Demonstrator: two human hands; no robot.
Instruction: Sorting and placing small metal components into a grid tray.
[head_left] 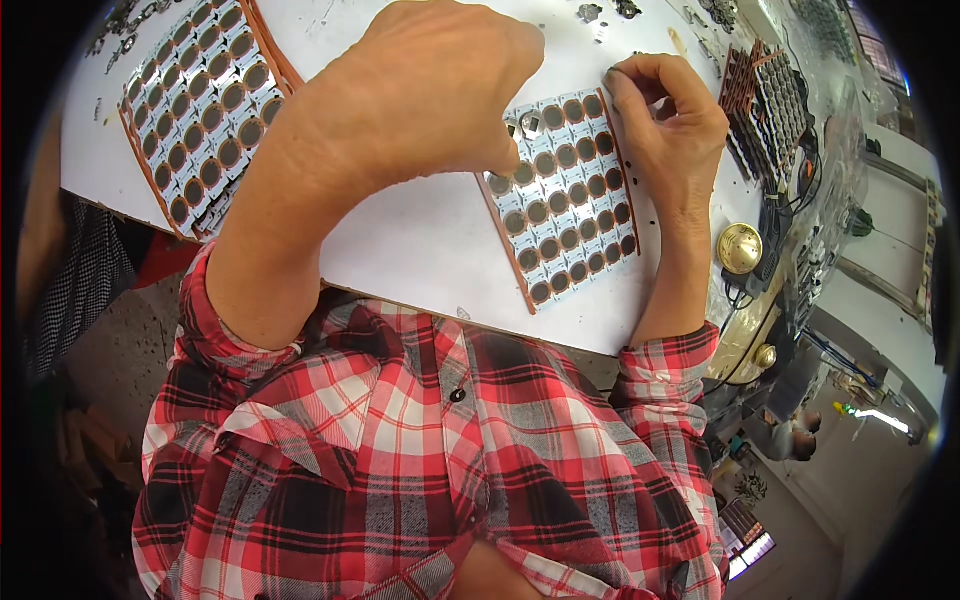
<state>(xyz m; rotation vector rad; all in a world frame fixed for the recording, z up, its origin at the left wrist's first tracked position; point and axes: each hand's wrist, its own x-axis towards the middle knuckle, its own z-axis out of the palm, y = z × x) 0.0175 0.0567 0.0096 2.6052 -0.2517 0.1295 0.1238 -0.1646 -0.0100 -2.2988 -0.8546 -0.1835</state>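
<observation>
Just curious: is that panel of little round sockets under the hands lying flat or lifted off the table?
Flat. The panel lies on the white table, its lower edge flush; the left hand covers its top-left corner.

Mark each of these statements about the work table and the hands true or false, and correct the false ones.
1. The left hand rests over the top left of the panel of round cells. True.
2. The right hand holds a screwdriver. False: its fingertips pinch at the panel's top right corner, no tool visible.
3. A second panel lies at the table's far left. True.
4. The table is black. False: it is white.
5. The sleeves are plain blue. False: red plaid.
</observation>
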